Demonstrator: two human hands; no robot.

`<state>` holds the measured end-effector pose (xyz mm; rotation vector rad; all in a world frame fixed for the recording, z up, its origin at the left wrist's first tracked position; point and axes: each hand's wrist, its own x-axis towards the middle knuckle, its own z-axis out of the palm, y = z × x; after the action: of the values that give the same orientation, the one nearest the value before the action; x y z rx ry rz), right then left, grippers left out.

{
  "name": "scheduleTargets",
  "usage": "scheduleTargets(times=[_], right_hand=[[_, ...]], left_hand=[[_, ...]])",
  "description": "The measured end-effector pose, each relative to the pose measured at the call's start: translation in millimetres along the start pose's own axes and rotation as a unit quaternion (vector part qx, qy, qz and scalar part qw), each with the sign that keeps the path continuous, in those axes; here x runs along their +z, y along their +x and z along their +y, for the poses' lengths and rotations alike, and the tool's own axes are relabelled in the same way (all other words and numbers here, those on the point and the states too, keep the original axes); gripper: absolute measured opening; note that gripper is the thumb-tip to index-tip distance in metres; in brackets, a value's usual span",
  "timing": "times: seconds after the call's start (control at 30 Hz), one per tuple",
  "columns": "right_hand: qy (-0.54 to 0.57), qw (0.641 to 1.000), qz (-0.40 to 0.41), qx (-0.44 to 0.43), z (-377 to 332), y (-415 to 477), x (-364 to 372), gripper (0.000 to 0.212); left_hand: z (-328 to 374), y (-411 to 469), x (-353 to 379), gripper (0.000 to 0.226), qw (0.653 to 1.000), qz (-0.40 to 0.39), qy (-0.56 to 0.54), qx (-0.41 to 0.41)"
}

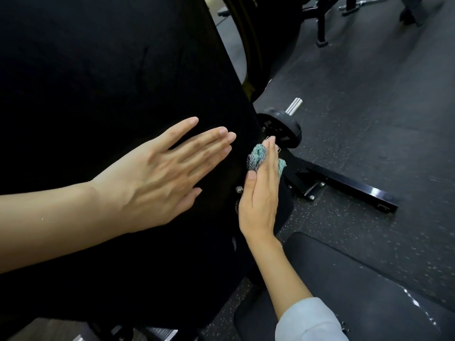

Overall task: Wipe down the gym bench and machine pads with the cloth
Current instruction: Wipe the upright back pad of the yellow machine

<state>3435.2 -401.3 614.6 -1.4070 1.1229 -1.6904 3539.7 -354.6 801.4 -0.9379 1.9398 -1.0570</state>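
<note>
A large black back pad (pixel 103 94) fills the left half of the view, tilted upright. My left hand (pixel 160 175) lies flat on its face with the fingers together and holds nothing. My right hand (pixel 261 190) presses a crumpled teal cloth (pixel 257 157) against the pad's right side edge, fingers straight over the cloth. A black seat pad (pixel 369 286) sits at the lower right, below my right forearm in a light blue sleeve.
A black weight plate (pixel 283 129) on a steel sleeve (pixel 294 106) lies on the floor just beyond the cloth. A black steel base bar (pixel 344 183) runs to the right on the dark rubber floor (pixel 369 94). Other machine frames (pixel 321 20) stand at the top.
</note>
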Motion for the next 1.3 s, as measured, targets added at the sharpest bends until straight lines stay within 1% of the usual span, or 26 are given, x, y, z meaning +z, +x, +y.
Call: scheduleTargets(times=[0.03, 0.1, 0.13, 0.27, 0.37, 0.43, 0.6, 0.8, 1.03, 1.17, 1.3], right_hand=[[-0.006, 1.0, -0.007, 0.004, 5.2, -2.8, -1.8, 0.053], [-0.007, 1.0, -0.023, 0.004, 13.2, -8.3, -5.9, 0.053], [-0.002, 1.0, -0.029, 0.0, 15.4, -8.4, -6.5, 0.052], [-0.004, 0.997, -0.062, -0.037, 17.0, -1.1, -11.3, 0.052], [0.006, 0.993, -0.086, -0.076, 15.1, 17.5, -15.5, 0.053], [0.009, 0.988, -0.099, -0.118, 11.6, 35.9, -15.7, 0.053], [0.016, 0.97, -0.126, -0.209, 11.2, 58.6, -16.6, 0.053], [-0.013, 0.96, -0.121, -0.252, 47.4, 39.9, -21.4, 0.056], [-0.055, 0.947, -0.11, -0.297, 98.0, 5.2, -28.4, 0.055], [-0.042, 0.943, -0.109, -0.313, 109.6, 1.5, -25.9, 0.054], [-0.02, 0.935, -0.112, -0.336, 102.5, 14.4, -23.0, 0.053]], left_hand=[[2.5, -1.1, 2.3, 0.07, 1.0, -0.007, 0.028, 0.005], [2.0, 5.0, -3.6, 0.069, 1.0, -0.014, 0.025, -0.008], [6.1, 7.8, -4.5, 0.068, 0.999, -0.03, 0.028, -0.014], [17.1, 13.6, -5.5, 0.068, 0.998, 0.011, 0.051, -0.037], [24.5, 16.9, -6.0, 0.07, 0.996, 0.032, 0.06, -0.065], [29.5, 20.2, -5.3, 0.068, 0.995, 0.044, 0.037, -0.085], [38.6, 28.9, -6.2, 0.071, 0.991, 0.052, 0.033, -0.12], [50.9, 33.9, -1.2, 0.068, 0.982, 0.07, 0.054, -0.169], [67.6, 35.0, 6.0, 0.067, 0.967, 0.093, 0.05, -0.231], [85.1, 30.2, 11.3, 0.068, 0.96, 0.11, 0.033, -0.257], [112.4, 23.6, 20.2, 0.068, 0.956, 0.114, 0.031, -0.27]])
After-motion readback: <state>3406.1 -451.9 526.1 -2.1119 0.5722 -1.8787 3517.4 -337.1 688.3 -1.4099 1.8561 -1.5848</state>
